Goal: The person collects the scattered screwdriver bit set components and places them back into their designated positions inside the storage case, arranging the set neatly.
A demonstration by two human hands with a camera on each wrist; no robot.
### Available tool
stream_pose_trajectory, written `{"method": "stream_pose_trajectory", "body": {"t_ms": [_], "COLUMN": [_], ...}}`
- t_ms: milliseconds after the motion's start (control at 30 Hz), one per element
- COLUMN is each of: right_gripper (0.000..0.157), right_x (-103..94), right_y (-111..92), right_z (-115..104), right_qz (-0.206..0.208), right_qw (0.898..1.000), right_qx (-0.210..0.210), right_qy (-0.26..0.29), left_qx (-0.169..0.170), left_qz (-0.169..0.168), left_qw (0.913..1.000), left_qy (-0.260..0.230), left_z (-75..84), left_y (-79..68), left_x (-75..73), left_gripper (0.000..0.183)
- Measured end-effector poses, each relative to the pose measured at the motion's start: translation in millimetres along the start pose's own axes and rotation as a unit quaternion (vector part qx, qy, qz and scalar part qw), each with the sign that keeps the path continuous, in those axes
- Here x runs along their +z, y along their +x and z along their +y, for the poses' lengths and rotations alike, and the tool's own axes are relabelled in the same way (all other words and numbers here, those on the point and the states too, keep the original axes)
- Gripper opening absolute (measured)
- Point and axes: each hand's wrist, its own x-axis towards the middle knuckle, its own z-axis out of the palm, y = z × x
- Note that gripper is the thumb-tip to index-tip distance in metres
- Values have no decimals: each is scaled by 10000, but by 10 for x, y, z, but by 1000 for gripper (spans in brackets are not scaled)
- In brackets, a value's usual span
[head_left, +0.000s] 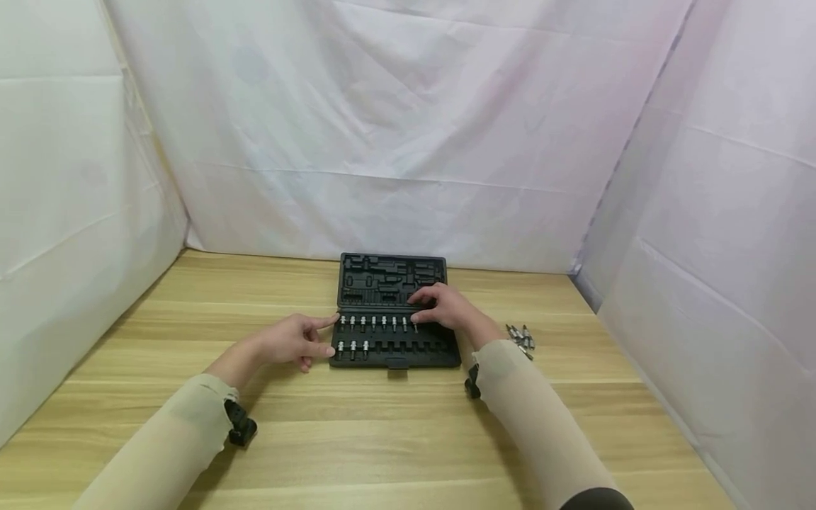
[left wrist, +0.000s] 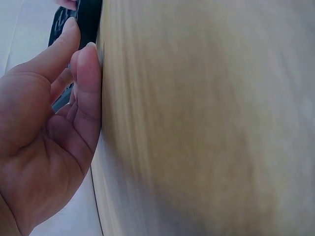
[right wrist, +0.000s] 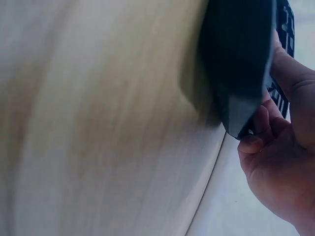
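Observation:
An unfolded black socket set case [head_left: 395, 309] lies on the table, with silver bit sockets [head_left: 373, 323] upright in its back row and a few more bit sockets [head_left: 353, 348] at the left of the front row. My left hand [head_left: 287, 341] touches the case's left edge, index finger and thumb stretched out along it; the left wrist view shows the thumb against the dark case [left wrist: 91, 24]. Over the right part of the case is my right hand [head_left: 449, 309], its thumb tip right at the last bit socket [head_left: 416, 327] of the back row, the index finger raised apart from the thumb.
A small pile of loose bit sockets [head_left: 521, 338] lies on the wooden table [head_left: 382, 439] to the right of the case. The lid [head_left: 392, 280] leans back near the white cloth [head_left: 395, 142], which hangs behind and on both sides.

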Motion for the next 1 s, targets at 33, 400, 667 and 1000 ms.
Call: {"method": "stream_pose_trajectory", "body": {"t_ms": [33,400,667,1000], "right_gripper": [38,35,31,29], "right_x": [1,33,37,41], "right_y": [9,109,122,168], "right_z": [-17,-113,-184,-349], "right_qz": [-5,-99,-143,-162], "right_qw": [10000,9996,9988,9967], "right_qx": [6,247,445,686], "right_qy": [-31,-41,-126,-398], "left_qx": [9,33,12,27], "left_qz": [-2,37,31,55], "left_qw": [10000,9999,9999,9999], "left_qy": [16,121,146,132], "left_z": [1,-5,-20,-10], "left_y": [-8,-66,-71,-105], "left_x": [-6,-49,-50,-71], "left_gripper": [89,90,90,88]}}
